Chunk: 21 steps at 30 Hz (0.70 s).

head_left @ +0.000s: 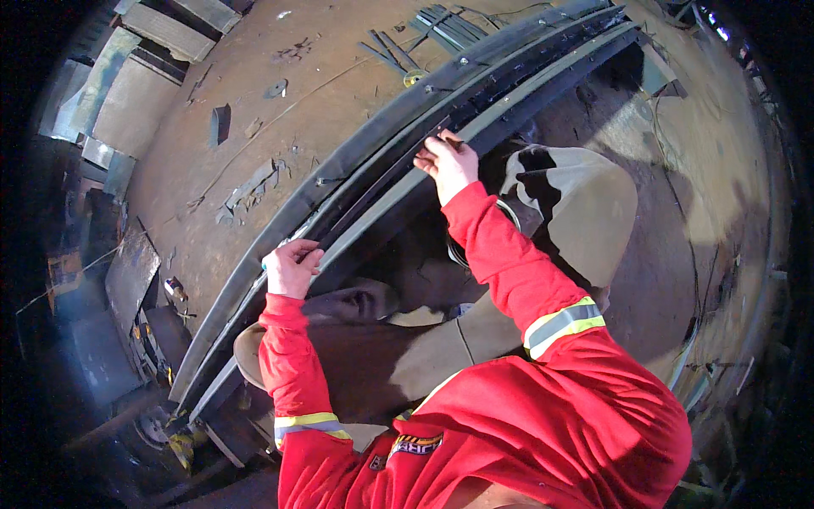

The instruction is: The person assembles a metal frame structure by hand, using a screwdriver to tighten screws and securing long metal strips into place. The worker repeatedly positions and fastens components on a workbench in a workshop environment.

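It was a metal workshop or fabrication yard: long dark steel rails (475, 102) lay across a rusty plate floor (254, 93), offcuts of sheet metal (127, 93) were stacked about, and the worker wore red high-visibility overalls (543, 407).

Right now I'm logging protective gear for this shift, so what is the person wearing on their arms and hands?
Both arms are in bright red long sleeves, each crossed by a yellow-and-silver reflective band. The left hand and right hand are bare, with no gloves. A small dark patch with yellow markings sits on the red chest.
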Each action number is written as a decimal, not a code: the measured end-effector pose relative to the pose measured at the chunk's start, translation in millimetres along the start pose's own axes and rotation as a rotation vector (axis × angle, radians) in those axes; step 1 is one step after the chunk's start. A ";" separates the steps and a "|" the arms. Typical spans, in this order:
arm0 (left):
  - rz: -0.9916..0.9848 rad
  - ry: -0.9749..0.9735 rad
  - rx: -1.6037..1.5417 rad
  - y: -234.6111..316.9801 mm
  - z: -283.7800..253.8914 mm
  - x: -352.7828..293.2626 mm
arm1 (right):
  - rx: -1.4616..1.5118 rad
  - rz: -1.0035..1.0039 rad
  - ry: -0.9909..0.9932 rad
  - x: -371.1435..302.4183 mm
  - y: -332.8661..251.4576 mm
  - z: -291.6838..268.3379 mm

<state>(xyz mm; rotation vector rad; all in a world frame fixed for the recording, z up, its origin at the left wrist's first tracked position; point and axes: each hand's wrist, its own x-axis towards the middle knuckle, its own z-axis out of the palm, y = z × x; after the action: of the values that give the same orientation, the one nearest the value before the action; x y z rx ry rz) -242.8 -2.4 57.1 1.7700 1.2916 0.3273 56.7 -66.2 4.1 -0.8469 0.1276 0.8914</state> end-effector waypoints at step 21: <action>0.430 0.208 0.335 13.5 86.8 35.8 | -0.306 -0.250 0.054 62.4 26.2 -12.4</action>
<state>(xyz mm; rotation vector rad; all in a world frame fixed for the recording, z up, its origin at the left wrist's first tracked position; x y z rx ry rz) -162.4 -15.6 8.5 2.3550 1.1452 0.5743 80.7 -26.5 -46.7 -1.1451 -0.0695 0.6612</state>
